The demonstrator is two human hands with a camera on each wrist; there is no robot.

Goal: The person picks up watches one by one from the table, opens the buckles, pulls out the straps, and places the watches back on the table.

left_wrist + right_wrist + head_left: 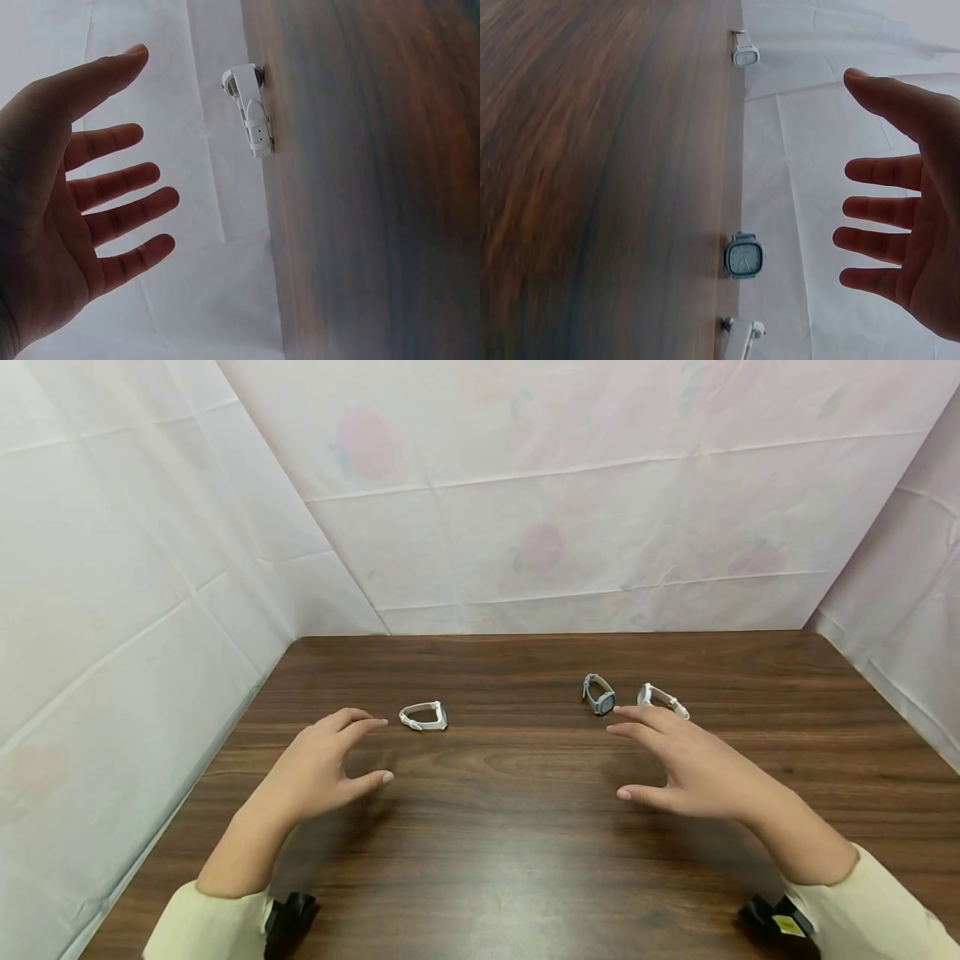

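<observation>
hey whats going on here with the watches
A person holds both hands open above a wooden table, gripping nothing. The left hand hovers near a white watch. The right hand hovers just short of a grey watch and a second white watch. All three watches lie untouched on the table.

**Open tabletop, three small watches near the far middle**

A wooden table [525,827] lies bare between and ahead of both hands. A white watch [424,716] sits just beyond the left hand [322,768]. A grey watch [599,694] and a second pale watch [662,699] sit side by side just beyond the right hand [690,764]. Cloth walls [112,610] enclose three sides.
</observation>
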